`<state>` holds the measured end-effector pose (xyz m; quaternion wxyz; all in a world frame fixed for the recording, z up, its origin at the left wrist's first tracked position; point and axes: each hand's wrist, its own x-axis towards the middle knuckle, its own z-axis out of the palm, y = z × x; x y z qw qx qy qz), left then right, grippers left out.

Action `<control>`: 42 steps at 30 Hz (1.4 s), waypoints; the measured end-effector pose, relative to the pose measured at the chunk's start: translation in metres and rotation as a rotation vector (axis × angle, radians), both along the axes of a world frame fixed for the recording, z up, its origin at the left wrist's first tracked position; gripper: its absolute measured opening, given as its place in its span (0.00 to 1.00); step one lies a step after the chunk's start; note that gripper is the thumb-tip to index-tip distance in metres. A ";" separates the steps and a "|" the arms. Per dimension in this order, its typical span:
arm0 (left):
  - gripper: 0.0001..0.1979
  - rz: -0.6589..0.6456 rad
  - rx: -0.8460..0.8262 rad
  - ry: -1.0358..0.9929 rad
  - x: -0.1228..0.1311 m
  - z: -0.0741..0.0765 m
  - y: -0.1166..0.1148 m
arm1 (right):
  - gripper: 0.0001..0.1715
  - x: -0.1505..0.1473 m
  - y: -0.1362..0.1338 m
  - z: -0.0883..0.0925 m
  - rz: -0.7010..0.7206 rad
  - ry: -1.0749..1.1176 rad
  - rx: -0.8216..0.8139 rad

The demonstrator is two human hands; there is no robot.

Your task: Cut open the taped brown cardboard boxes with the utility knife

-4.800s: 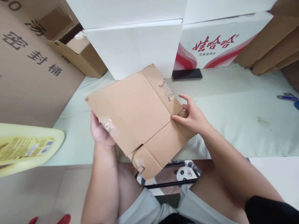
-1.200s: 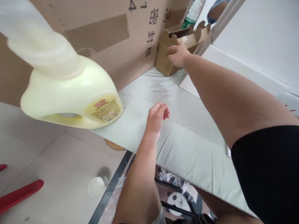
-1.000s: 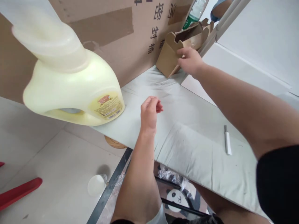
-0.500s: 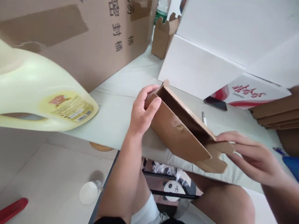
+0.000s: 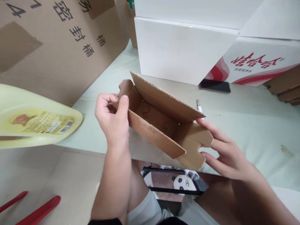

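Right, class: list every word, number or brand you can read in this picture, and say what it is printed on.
"密封桶": black, on the big brown carton.
"4": same carton, top left; the digit beside it is cut off.
"娃哈哈": red, upside down, on the white carton.
Label on the yellow jug: too small to read.
On the small cardboard box: no print shows.

Small carton: plain brown. Jug: pale yellow, yellow label. Large box: white. Phone: black. Table cover: pale green.
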<state>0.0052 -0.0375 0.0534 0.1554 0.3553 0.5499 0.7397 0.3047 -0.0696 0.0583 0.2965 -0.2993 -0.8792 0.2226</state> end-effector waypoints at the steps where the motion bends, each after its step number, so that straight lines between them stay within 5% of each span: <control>1: 0.10 0.011 0.019 -0.002 0.002 0.001 -0.001 | 0.12 0.001 -0.001 -0.001 -0.007 0.011 -0.013; 9: 0.09 -0.264 0.033 0.002 0.004 -0.014 -0.005 | 0.18 -0.007 0.005 -0.009 -0.089 0.065 0.000; 15: 0.28 -0.237 0.003 0.235 0.005 -0.036 0.000 | 0.29 -0.012 0.008 -0.024 -0.071 -0.002 0.100; 19: 0.28 -0.168 -0.007 0.369 0.008 -0.046 0.001 | 0.20 -0.010 0.006 -0.034 -0.327 0.314 0.062; 21: 0.28 -0.198 -0.004 0.389 0.010 -0.050 0.002 | 0.26 -0.009 0.007 -0.037 -0.396 0.355 -0.013; 23: 0.30 -0.246 0.010 0.396 0.011 -0.054 0.004 | 0.34 -0.008 0.010 -0.037 -0.296 0.328 -0.084; 28: 0.17 -0.275 0.011 0.498 0.018 -0.057 0.004 | 0.20 -0.010 0.015 -0.029 -0.007 0.265 -0.044; 38: 0.20 -0.358 -0.139 0.625 0.019 -0.054 0.000 | 0.19 -0.008 0.009 -0.026 0.066 0.316 -0.086; 42: 0.15 -0.378 -0.163 0.581 0.015 -0.054 0.000 | 0.17 -0.002 0.012 -0.037 -0.175 0.405 -0.141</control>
